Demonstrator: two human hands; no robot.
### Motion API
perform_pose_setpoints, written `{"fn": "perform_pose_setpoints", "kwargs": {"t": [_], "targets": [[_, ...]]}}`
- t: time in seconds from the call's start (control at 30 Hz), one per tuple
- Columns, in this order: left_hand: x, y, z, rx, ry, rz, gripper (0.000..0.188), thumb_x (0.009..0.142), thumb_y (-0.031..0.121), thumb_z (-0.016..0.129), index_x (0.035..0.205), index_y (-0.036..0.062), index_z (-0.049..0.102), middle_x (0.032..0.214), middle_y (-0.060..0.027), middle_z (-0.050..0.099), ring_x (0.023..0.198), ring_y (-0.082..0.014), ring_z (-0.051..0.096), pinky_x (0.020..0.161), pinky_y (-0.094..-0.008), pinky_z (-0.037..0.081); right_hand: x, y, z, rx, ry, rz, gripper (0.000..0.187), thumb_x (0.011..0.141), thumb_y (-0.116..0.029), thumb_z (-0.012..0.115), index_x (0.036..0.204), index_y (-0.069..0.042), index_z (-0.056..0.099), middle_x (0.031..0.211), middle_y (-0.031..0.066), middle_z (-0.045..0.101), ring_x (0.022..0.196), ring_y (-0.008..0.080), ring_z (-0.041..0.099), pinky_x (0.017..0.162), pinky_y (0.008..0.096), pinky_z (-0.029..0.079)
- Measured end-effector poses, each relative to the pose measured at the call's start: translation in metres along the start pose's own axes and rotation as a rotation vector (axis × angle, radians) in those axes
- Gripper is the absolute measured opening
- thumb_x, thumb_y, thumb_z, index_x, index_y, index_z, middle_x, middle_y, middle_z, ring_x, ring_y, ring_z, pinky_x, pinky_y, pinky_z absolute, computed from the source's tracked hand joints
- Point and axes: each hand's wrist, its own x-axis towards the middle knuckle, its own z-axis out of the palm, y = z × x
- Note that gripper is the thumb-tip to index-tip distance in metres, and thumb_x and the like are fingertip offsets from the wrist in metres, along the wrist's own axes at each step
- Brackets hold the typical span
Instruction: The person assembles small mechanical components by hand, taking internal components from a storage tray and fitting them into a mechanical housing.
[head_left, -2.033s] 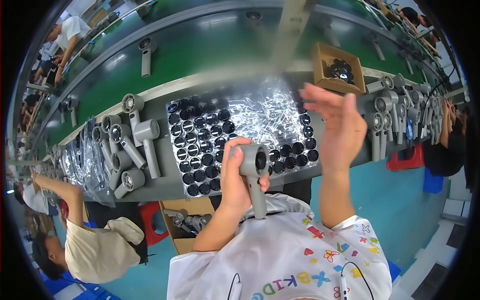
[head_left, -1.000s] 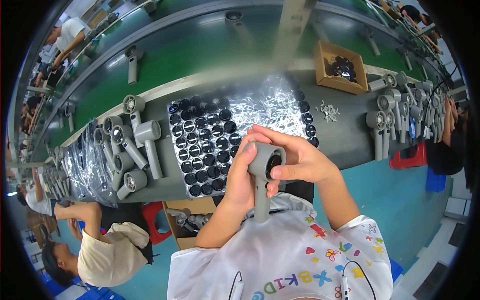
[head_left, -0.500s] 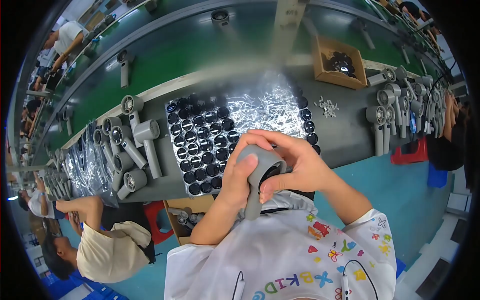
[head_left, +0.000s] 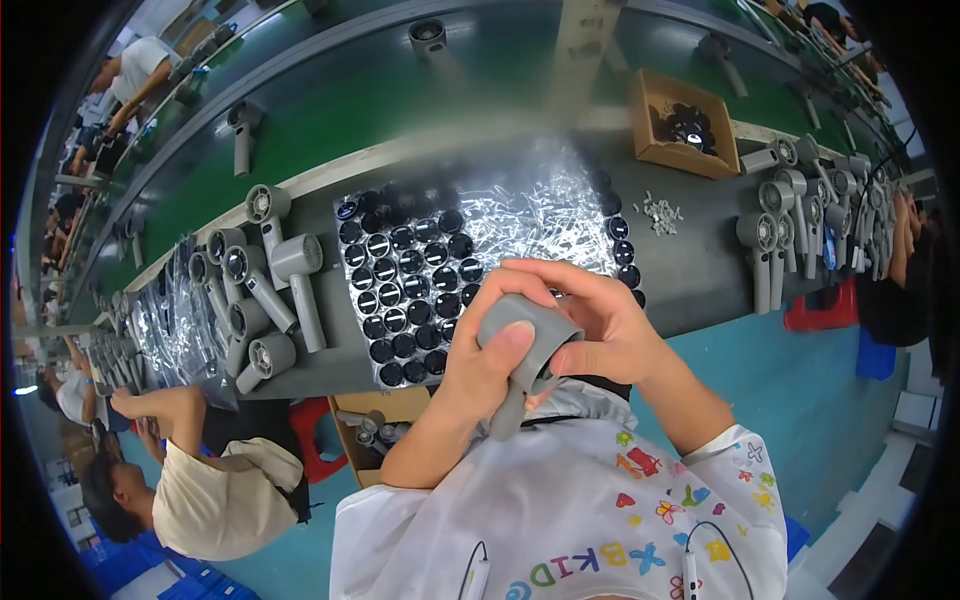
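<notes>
Bright, even indoor lt, soft shadows. Strong glare on shiny plastic sheet (head_left: 540, 215), faint sheen on green belt (head_left: 330, 125). Gray fan (head_left: 545, 326) fairly sharp; post (head_left: 580, 55) top ctr blurry. Fisheye: edges bend, corners black, far bkgd soft.

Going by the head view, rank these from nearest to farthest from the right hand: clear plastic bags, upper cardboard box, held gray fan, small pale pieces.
From the right hand:
1. Held gray fan: touching it, on its left.
2. Small pale pieces: ahead, slightly right.
3. Upper cardboard box: beyond those pieces.
4. Clear plastic bags: far left.
</notes>
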Motion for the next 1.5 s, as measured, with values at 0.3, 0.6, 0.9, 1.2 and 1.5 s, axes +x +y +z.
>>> {"fn": "perform_pose_setpoints", "kwargs": {"t": [0.3, 0.6, 0.9, 1.2, 1.5], "targets": [[0.003, 0.012, -0.008, -0.081, -0.046, -0.211, 0.032, 0.101, 0.033, 0.057, 0.120, 0.0073, 0.051, 0.090, -0.0108, 0.064, 0.056, -0.0139, 0.060, 0.047, -0.0260, 0.049, 0.005, -0.018, -0.007, -0.381, -0.099, 0.082, 0.105, 0.073, -0.015, 0.093, 0.160, -0.006, 0.034, 0.137, 0.0079, 0.060, 0.119, 0.0180, 0.063, 0.103, 0.0370, 0.050], [0.009, 0.013, -0.012, 0.036, -0.014, -0.256, 0.030, 0.099, 0.032, 0.059, 0.115, 0.0071, 0.056, 0.104, -0.0078, 0.064, 0.090, -0.0144, 0.062, 0.079, -0.0273, 0.052, 0.011, -0.030, -0.010, -0.701, -0.124, 0.004, 0.111, 0.067, -0.023, 0.097, 0.159, -0.008, 0.036, 0.108, 0.0116, 0.070, 0.094, 0.0238, 0.072, 0.089, 0.0378, 0.057], [0.009, 0.011, -0.020, 0.088, -0.117, -0.465, 0.026, 0.104, 0.019, 0.058, 0.125, 0.0043, 0.056, 0.108, -0.0080, 0.064, 0.087, -0.0097, 0.063, 0.067, -0.0248, 0.053, 0.010, -0.049, -0.018, -1.062, -0.266, 0.088, 0.110, 0.068, -0.034, 0.094, 0.158, -0.006, 0.037, 0.100, 0.0112, 0.070, 0.081, 0.0291, 0.070, 0.072, 0.0364, 0.056], [0.011, -0.002, -0.023, 0.233, -0.196, -0.540, 0.022, 0.103, 0.016, 0.057, 0.120, 0.0025, 0.060, 0.091, -0.0085, 0.066, 0.056, -0.0117, 0.060, 0.047, -0.0260, 0.048, -0.004, -0.039, -0.027, -1.291, -0.304, 0.065, 0.103, 0.068, -0.058, 0.088, 0.148, -0.005, 0.051, 0.084, 0.0065, 0.072, 0.060, 0.0272, 0.067, 0.055, 0.0361, 0.051], [0.036, 0.023, -0.053, -0.165, -0.115, -0.522, 0.091, 0.063, 0.001, 0.087, 0.134, 0.0187, 0.033, 0.112, -0.0153, 0.062, 0.054, -0.0253, 0.063, 0.042, -0.0332, 0.051, -0.010, -0.027, -0.085, -0.908, 0.301, -0.121, 0.045, 0.084, -0.024, 0.083, 0.122, -0.002, 0.071, 0.094, 0.0071, 0.076, 0.068, 0.0137, 0.070, 0.067, 0.0299, 0.058]]}}
